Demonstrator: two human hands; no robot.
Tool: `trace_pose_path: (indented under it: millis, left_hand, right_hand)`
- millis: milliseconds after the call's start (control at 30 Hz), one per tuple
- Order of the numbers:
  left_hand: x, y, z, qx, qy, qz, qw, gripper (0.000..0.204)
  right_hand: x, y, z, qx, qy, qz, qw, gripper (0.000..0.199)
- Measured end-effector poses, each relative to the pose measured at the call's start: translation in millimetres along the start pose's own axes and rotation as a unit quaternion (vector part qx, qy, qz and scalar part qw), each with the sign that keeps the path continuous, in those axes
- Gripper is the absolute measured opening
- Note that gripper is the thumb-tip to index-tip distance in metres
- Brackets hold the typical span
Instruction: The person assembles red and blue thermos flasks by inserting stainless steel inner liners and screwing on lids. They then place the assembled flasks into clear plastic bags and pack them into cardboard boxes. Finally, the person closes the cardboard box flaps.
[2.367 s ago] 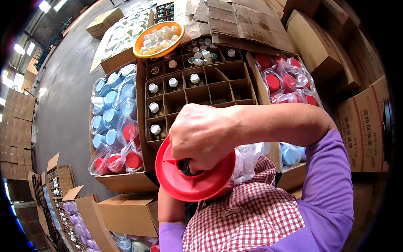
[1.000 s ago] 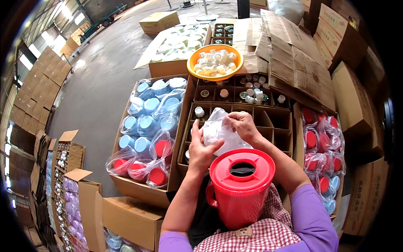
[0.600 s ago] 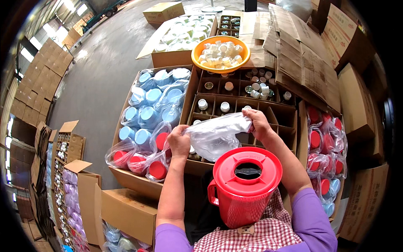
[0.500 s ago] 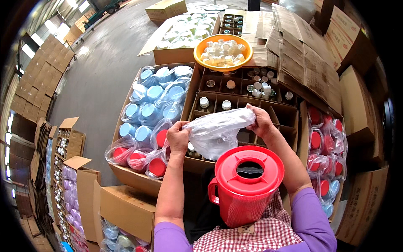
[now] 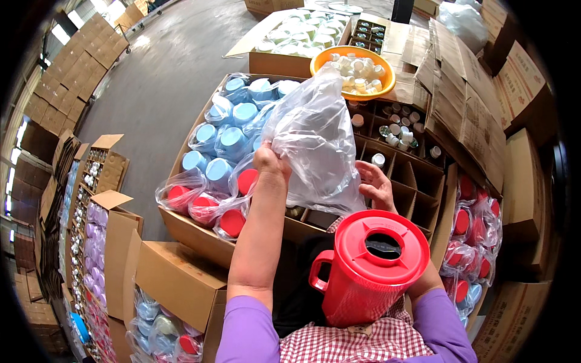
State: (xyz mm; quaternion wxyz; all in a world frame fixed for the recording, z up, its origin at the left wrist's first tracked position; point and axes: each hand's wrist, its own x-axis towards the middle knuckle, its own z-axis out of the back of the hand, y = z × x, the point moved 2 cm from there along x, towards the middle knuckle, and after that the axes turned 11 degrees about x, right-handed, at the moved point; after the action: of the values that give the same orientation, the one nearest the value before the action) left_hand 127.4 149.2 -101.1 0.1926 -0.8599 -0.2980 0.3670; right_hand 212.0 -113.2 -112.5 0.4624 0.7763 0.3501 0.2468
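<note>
A thin clear plastic bag (image 5: 321, 142) hangs upright and spread out in front of me. My left hand (image 5: 273, 162) is closed on its left edge. My right hand (image 5: 376, 186) is beside the bag's lower right edge, fingers apart and slightly bent, not gripping it. Below my right hand, against my checked apron, is a red plastic jug (image 5: 357, 302) with a side handle and a round hole in its lid. Behind the bag stands a divided carton (image 5: 423, 202) with a few white-capped bottles; the bag hides part of it.
At left, a carton (image 5: 187, 227) holds bagged blue-lidded and red-lidded containers. A yellow basin (image 5: 390, 85) of small white caps sits beyond the bag. Flattened cardboard (image 5: 466, 115) leans at right, above bagged red-lidded containers (image 5: 460, 224). Another open carton (image 5: 175, 269) stands near my left arm.
The bag has gone from stretched sideways between both hands to raised and spread tall. My left hand has moved up; my right hand has lowered and let go of its corner. The view has shifted.
</note>
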Motion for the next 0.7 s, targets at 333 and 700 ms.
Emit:
trace_pose_path:
  millis: [333, 700]
  left_hand:
    - [15.7, 1.5, -5.4, -0.116, -0.022, -0.021, 0.993, 0.042]
    - [-109.5, -16.3, -4.3, 0.541, -0.066, -0.532, 0.648, 0.059]
  right_hand:
    - [8.8, -46.3, 13.5, -0.109, 0.104, -0.068, 0.986, 0.113]
    - [46.7, 11.6, -7.6, -0.028, -0.189, -0.123, 0.974, 0.015]
